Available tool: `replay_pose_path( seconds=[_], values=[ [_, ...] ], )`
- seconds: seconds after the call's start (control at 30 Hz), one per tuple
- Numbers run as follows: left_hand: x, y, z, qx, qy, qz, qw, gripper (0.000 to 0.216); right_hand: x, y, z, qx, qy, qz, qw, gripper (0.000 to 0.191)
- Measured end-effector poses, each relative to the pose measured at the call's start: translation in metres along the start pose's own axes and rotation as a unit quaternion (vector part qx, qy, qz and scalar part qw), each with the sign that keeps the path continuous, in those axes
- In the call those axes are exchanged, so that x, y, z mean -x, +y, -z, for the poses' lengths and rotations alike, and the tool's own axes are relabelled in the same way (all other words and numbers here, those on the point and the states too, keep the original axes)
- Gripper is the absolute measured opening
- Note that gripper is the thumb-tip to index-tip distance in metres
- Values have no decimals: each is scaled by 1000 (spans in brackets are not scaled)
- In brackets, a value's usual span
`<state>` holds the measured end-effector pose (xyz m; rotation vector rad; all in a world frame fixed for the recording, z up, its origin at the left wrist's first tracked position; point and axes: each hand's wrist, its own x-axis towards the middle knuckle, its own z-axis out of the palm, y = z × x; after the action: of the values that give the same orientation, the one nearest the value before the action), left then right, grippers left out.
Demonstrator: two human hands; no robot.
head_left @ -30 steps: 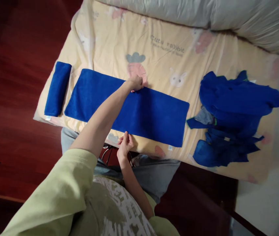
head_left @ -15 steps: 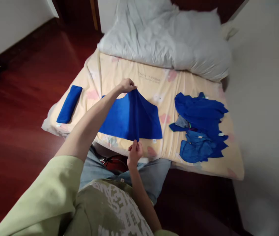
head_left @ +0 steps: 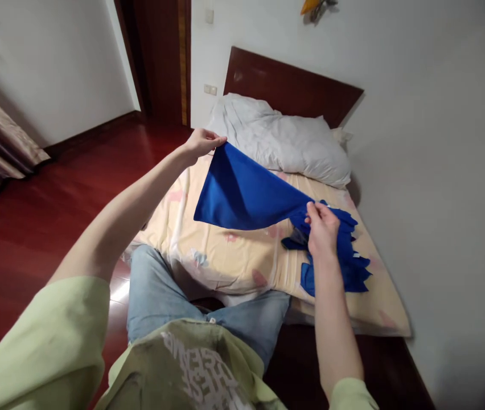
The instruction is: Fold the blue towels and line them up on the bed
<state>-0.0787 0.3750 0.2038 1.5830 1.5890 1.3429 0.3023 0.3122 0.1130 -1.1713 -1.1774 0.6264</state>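
Note:
A blue cloth (head_left: 242, 196) hangs stretched between my two hands, above the bed, with its lower edge sagging. My left hand (head_left: 203, 142) pinches its upper left corner. At the other end, my right hand (head_left: 323, 228) pinches another corner, lower and nearer to me. Behind and around my right hand lies a loose heap of blue cloths (head_left: 349, 256) on the bed, partly hidden by the hand and forearm.
The bed (head_left: 212, 262) has a cream patterned sheet. A pale bundled quilt (head_left: 285, 136) lies before the dark headboard (head_left: 285, 82). White wall (head_left: 430, 171) borders the right side; reddish wooden floor (head_left: 75, 199) lies on the left.
The cloth has been raised off the bed and spread sideways. My right hand has moved up and to the right, my left hand slightly left. The view has tilted up, showing the headboard.

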Motion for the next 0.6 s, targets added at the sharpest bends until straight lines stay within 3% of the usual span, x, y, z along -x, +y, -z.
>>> replay_pose_path(
  seconds=[0.23,0.47,0.6],
  values=[
    [5,40,22,29,41,-20,999,28,-35,-50,-2,-37,34,94,994,53],
    [7,42,25,34,65,-13,997,33,-37,-67,4,-63,55,118,990,50],
    [14,42,26,70,46,-20,996,30,-34,-72,10,-73,51,111,990,51]
  ],
)
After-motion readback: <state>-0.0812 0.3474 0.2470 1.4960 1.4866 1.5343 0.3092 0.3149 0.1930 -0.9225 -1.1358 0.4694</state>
